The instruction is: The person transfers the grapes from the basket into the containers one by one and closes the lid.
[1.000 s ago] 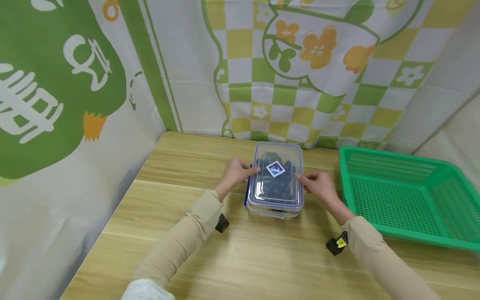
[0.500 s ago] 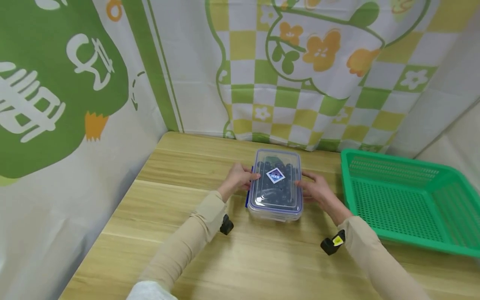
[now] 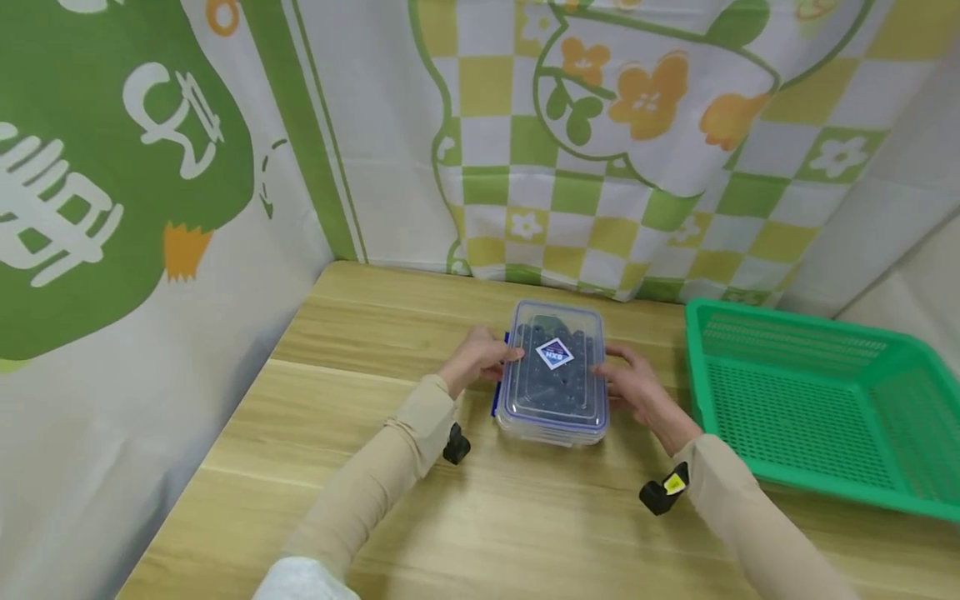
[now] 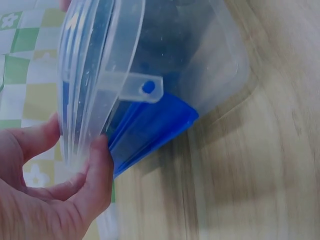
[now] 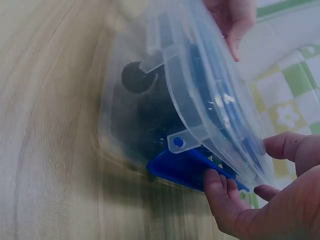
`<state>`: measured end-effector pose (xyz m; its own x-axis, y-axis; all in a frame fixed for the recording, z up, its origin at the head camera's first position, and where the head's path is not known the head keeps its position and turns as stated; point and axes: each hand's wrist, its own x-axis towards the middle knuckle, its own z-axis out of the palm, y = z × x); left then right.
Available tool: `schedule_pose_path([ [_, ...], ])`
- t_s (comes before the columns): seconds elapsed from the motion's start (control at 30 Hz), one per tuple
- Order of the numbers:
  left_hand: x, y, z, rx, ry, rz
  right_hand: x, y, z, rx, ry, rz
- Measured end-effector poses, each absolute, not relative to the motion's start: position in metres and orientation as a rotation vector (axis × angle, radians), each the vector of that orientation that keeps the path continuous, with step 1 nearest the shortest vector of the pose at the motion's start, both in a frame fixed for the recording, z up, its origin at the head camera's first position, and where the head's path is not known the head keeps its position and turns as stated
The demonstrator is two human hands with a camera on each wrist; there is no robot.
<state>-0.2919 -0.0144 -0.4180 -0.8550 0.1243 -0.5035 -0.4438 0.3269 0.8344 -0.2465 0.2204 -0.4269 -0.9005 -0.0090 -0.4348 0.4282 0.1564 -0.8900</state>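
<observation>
A clear plastic food box [image 3: 551,435] stands on the table, its transparent lid [image 3: 555,404] rimmed in pale blue. Dark roundish contents show through, too blurred to name. My left hand [image 3: 476,358] grips the lid's left edge, thumb on top and fingers underneath. On the opposite side my right hand [image 3: 637,385] holds the lid edge likewise. In the left wrist view a blue latch [image 4: 155,120] sticks outward, unfastened, below the left fingers. Another blue latch [image 5: 185,167] flares out in the right wrist view, with the right fingertips against it. A diamond label [image 3: 555,353] lies on the lid.
A green plastic basket [image 3: 697,392] stands close to the right of the right forearm. The wooden table [image 3: 360,350] ends at a patterned curtain [image 3: 525,192] behind the box. Black cameras [image 3: 456,444] sit on both wrists.
The lid has come slightly down and toward me over the box. My right thumb has slid onto the lid's top while its fingers spread along the side. My left hand keeps its hold.
</observation>
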Motion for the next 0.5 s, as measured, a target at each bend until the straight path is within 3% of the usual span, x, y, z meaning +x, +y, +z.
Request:
schedule_pose_path([
  [0.5, -0.2971, -0.0127, -0.4243, -0.266, 2.144, 1.519, -0.2470, 0.2228, -0.4292, 0.367, 2.016, -1.813],
])
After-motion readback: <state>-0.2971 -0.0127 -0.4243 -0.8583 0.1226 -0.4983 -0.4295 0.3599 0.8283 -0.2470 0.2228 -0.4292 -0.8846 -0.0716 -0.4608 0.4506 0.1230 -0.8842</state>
